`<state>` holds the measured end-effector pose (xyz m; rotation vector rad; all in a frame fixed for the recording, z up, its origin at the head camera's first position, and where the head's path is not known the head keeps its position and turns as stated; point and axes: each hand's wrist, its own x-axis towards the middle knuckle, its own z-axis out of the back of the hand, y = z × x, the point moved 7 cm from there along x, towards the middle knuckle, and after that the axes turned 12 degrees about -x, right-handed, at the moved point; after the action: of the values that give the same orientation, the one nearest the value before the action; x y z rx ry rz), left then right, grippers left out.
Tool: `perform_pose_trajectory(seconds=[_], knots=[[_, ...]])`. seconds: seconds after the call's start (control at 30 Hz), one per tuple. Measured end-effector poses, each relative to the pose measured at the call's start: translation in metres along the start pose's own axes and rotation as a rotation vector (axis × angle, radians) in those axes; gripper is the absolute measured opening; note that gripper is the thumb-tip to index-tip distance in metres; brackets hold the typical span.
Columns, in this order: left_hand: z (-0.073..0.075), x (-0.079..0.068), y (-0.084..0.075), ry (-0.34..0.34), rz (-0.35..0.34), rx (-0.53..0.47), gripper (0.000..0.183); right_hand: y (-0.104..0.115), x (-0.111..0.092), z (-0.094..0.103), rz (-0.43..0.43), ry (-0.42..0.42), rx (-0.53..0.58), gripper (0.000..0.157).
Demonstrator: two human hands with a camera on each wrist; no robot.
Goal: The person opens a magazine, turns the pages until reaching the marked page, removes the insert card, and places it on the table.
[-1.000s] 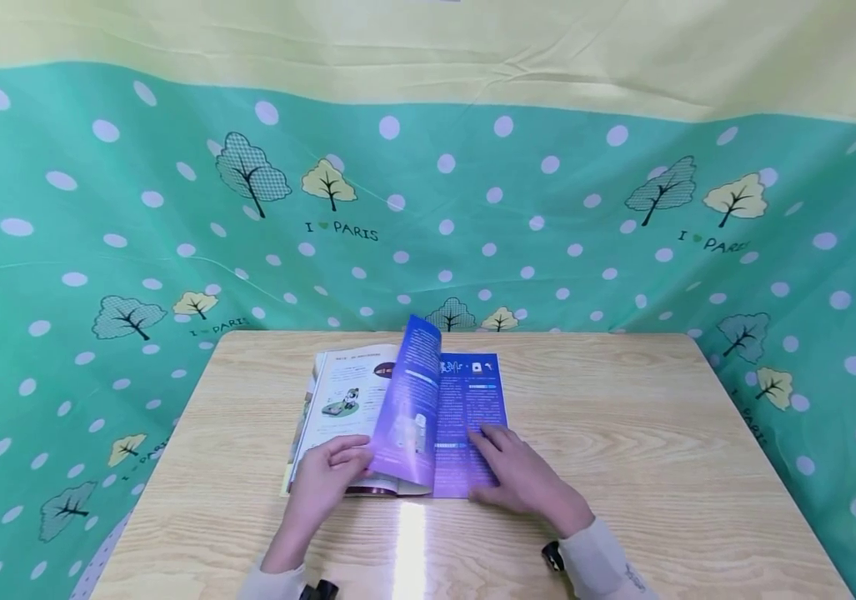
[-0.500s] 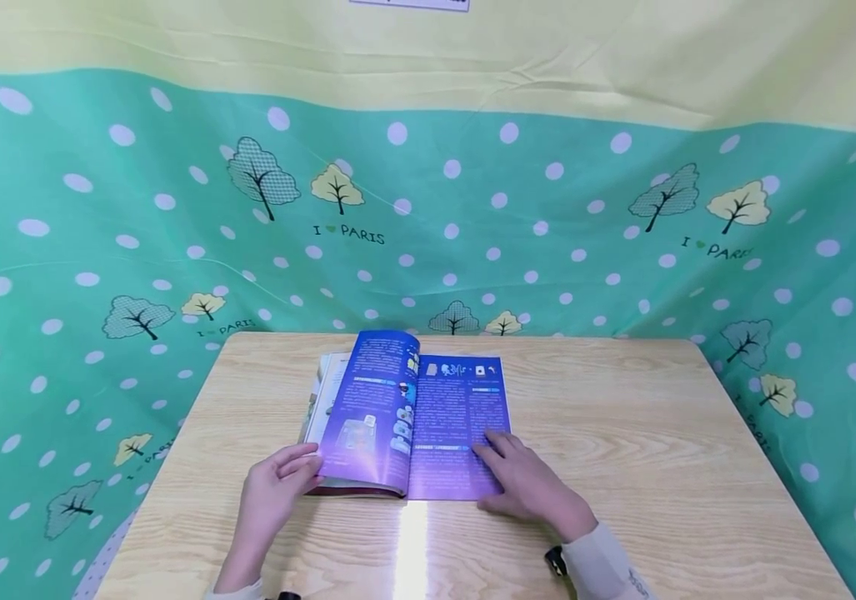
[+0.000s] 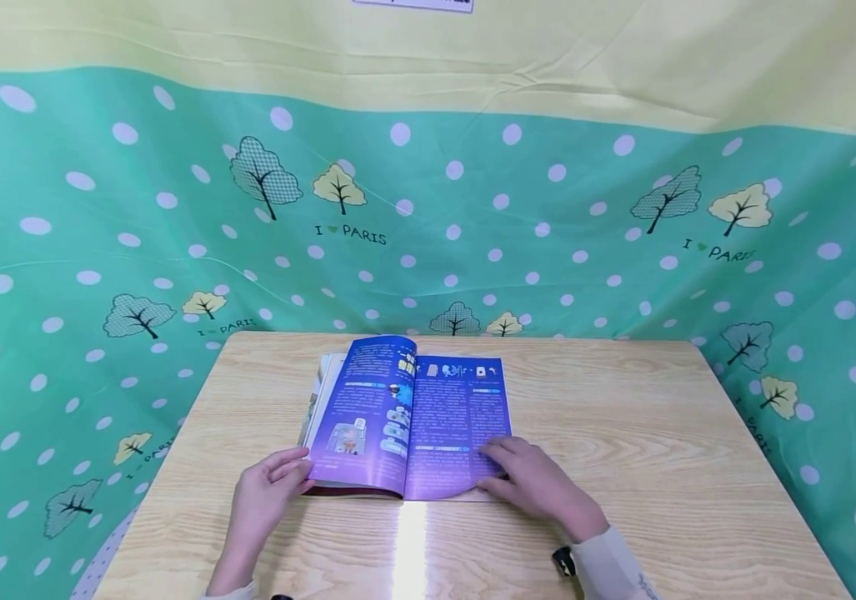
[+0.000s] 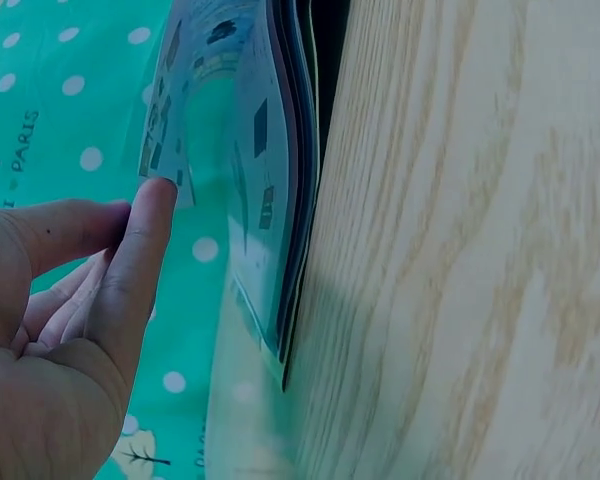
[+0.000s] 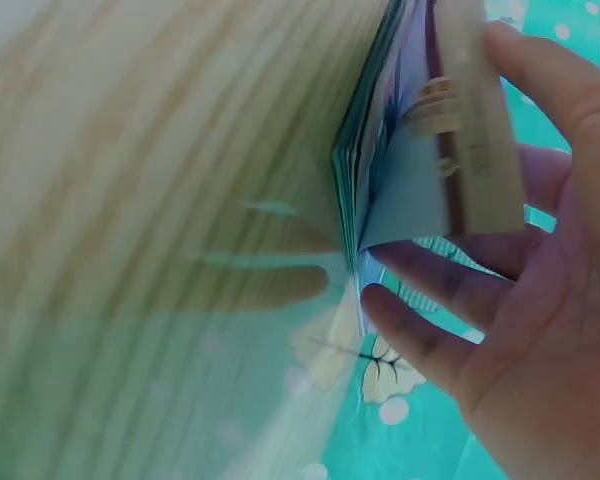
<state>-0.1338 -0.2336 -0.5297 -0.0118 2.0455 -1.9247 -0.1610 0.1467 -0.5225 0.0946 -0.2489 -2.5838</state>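
An open magazine point(image 3: 438, 417) lies on the wooden table, its facing pages blue and purple with white print. At its lower left edge my left hand point(image 3: 258, 500) pinches the corner of the left page point(image 3: 360, 467), which bows up above the pages under it. In the left wrist view, thumb and forefinger meet at that page's corner. My right hand point(image 3: 543, 492) is at the lower right corner, where the right page point(image 3: 450, 467) curls upward. The right wrist view has the lifted leaf point(image 5: 485, 150) between the thumb and the fingers, which are partly hidden behind it.
The wooden table point(image 3: 623, 417) extends on both sides of the magazine, with a bright light streak point(image 3: 410, 550) in front. A green dotted curtain point(image 3: 473, 208) with printed trees surrounds the back and sides. A small sign point(image 3: 420, 2) shows at the top.
My left hand has moved left, bringing the turned page over onto the left side. My right hand, earlier resting on the right page, now has that page's lower corner lifted.
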Motion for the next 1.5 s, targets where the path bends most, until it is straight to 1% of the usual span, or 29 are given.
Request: perform_pose_trajectory(seconds=[0.13,0.3,0.5,0.6,0.67,0.73,0.87,0.97,1.07,1.17,1.23,1.33,1.5], knots=[[0.002,0.002,0.003,0.0,0.0,0.012,0.031,-0.009,0.0,0.008,-0.07,-0.048,0.036,0.055],[0.005,0.003,0.007,-0.006,0.008,0.035,0.033,-0.018,-0.001,0.013,-0.105,-0.103,0.055,0.059],[0.007,0.004,0.012,-0.001,0.032,0.03,0.035,-0.026,-0.003,0.01,-0.156,-0.112,0.05,0.063],[0.01,0.004,0.012,-0.006,0.034,0.054,0.035,-0.029,-0.004,0.01,-0.179,-0.121,0.037,0.063],[0.013,0.004,0.011,-0.017,0.024,0.099,0.036,-0.029,-0.005,0.01,-0.18,-0.135,0.018,0.061],[0.015,0.004,0.009,-0.034,0.007,0.17,0.039,-0.029,-0.006,0.011,-0.171,-0.15,-0.004,0.059],[0.017,0.003,0.005,-0.058,-0.026,0.252,0.043,-0.028,-0.006,0.011,-0.15,-0.176,-0.042,0.05],[0.015,0.002,0.002,-0.051,-0.044,0.222,0.044,-0.028,-0.006,0.011,-0.167,-0.168,-0.051,0.047],[0.011,0.002,0.001,-0.052,-0.054,0.191,0.044,-0.031,-0.006,0.009,-0.229,-0.144,-0.016,0.044],[0.006,0.002,-0.001,-0.054,-0.06,0.16,0.042,-0.033,-0.005,0.008,-0.3,-0.112,0.014,0.035],[0.003,0.003,-0.002,-0.052,-0.066,0.142,0.04,-0.032,-0.004,0.007,-0.317,-0.101,0.007,0.034],[-0.002,0.002,-0.003,-0.041,-0.071,0.13,0.038,-0.027,-0.002,0.007,-0.296,-0.106,-0.027,0.039],[-0.012,0.001,-0.005,-0.013,-0.068,0.112,0.035,-0.016,0.002,0.008,-0.263,-0.155,-0.052,0.062]])
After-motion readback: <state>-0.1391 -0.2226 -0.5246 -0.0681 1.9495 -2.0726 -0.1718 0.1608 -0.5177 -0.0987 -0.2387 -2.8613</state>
